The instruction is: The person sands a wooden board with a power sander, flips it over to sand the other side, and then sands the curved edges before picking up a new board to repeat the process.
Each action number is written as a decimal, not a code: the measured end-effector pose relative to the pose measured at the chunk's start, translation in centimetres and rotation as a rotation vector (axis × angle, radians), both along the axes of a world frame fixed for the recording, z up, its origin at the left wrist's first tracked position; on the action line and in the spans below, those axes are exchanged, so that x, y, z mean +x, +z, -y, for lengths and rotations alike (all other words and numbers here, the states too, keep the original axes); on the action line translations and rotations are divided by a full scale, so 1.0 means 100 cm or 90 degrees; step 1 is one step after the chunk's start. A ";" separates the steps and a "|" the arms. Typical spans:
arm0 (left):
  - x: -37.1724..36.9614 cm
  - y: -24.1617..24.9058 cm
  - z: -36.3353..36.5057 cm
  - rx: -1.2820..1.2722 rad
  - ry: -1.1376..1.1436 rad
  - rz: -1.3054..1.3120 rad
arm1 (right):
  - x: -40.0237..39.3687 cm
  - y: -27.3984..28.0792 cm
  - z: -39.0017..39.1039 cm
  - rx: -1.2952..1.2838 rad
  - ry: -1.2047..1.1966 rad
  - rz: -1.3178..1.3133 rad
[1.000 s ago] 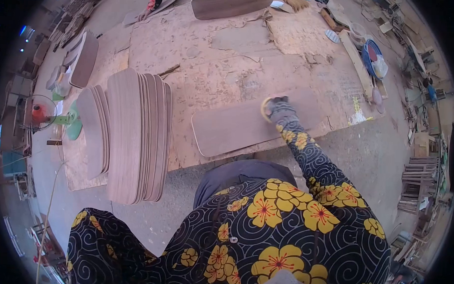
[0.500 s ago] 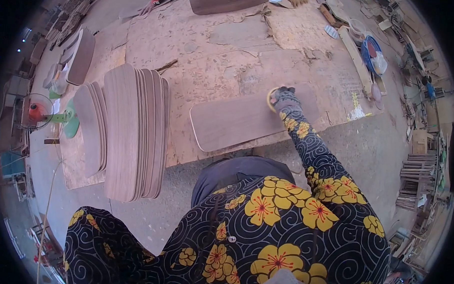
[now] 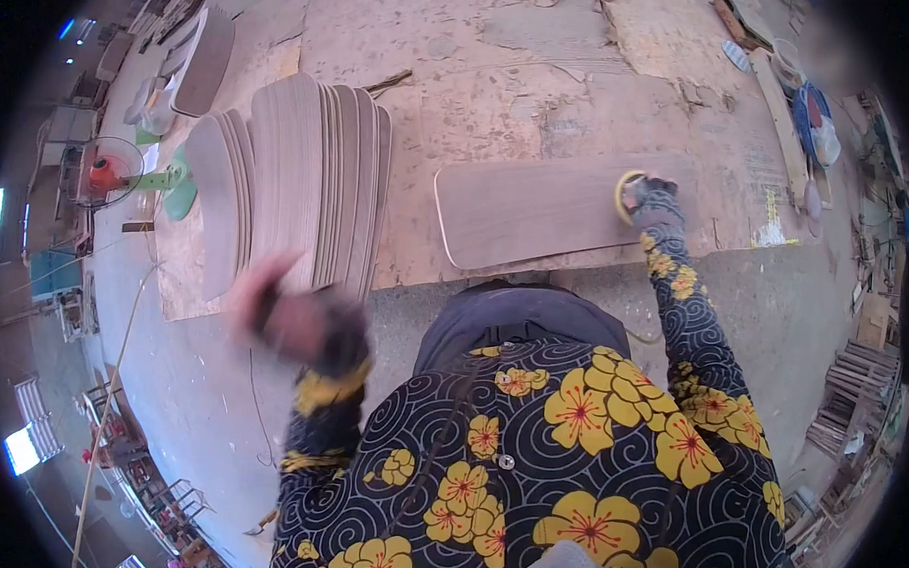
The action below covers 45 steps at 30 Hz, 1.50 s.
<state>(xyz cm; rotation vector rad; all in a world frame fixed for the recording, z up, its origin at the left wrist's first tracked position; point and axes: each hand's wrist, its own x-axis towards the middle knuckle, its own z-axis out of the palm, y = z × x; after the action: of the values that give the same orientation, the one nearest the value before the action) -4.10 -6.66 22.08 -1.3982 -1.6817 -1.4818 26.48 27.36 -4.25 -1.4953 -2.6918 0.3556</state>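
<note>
A long wooden board [image 3: 537, 212] with rounded corners lies flat at the table's front edge. On its right end rests my right hand [image 3: 653, 199], gloved, with its fingers round a tool with a yellow ring-shaped rim [image 3: 626, 195]. My left hand [image 3: 303, 319] is raised in front of the stack of curved boards [image 3: 288, 168], smeared by motion, and covers the stack's lower end. Whether it touches the stack cannot be made out. A smaller group of boards [image 3: 217, 196] leans against the stack's left side.
The worktable [image 3: 451, 104] has a worn, patched surface. A fan with a red centre [image 3: 105, 174] stands at the left. A curved wooden piece [image 3: 204, 63] lies at the back left, and a blue basin [image 3: 809, 114] at the right. Wooden pieces [image 3: 851, 393] are piled on the far right.
My left hand has come up into view beside the stack; only its sleeve showed before. The camera's view has shifted. My right hand still holds the tool on the board, nearer its right end.
</note>
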 end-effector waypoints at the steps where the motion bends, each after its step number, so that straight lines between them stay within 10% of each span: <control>1: -0.003 -0.049 -0.005 -0.105 0.029 0.144 | 0.005 0.001 0.000 -0.017 -0.069 -0.025; 5: -0.011 -0.223 -0.023 -0.349 0.100 0.796 | -0.009 0.025 0.013 0.034 0.145 0.114; 7: -0.012 -0.262 -0.029 -0.366 0.048 0.948 | -0.018 -0.061 0.022 0.206 0.184 -0.109; 10: -0.014 -0.284 -0.060 -0.392 -0.050 1.165 | -0.092 0.019 0.083 -0.161 0.176 -0.097; 13: -0.009 -0.258 -0.062 -0.516 -0.050 1.010 | -0.118 0.099 0.124 -0.212 0.153 -0.192; 18: -0.010 -0.280 -0.035 -0.650 0.047 0.664 | -0.089 0.075 0.093 -0.167 0.033 -0.099; 21: 0.012 -0.228 -0.046 -0.583 0.081 0.687 | -0.027 0.018 0.027 0.063 0.178 -0.016; 26: 0.034 -0.173 -0.068 -0.454 0.056 0.827 | -0.015 0.063 -0.057 -0.298 -0.306 0.025; 30: 0.020 -0.201 -0.060 -0.394 0.018 0.831 | -0.030 0.010 -0.040 -0.128 -0.037 -0.036; 33: 0.012 -0.214 -0.056 -0.442 0.079 0.871 | -0.040 0.093 -0.006 -0.208 -0.133 -0.026; 45: 0.020 -0.200 -0.064 -0.425 0.095 0.879 | 0.007 0.059 -0.015 -0.048 -0.160 -0.034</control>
<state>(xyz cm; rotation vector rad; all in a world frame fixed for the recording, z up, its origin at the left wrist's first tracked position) -2.08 -0.23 2.06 -0.2489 -3.2023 -2.0411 27.20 28.86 1.61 -1.7901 -2.4365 0.4806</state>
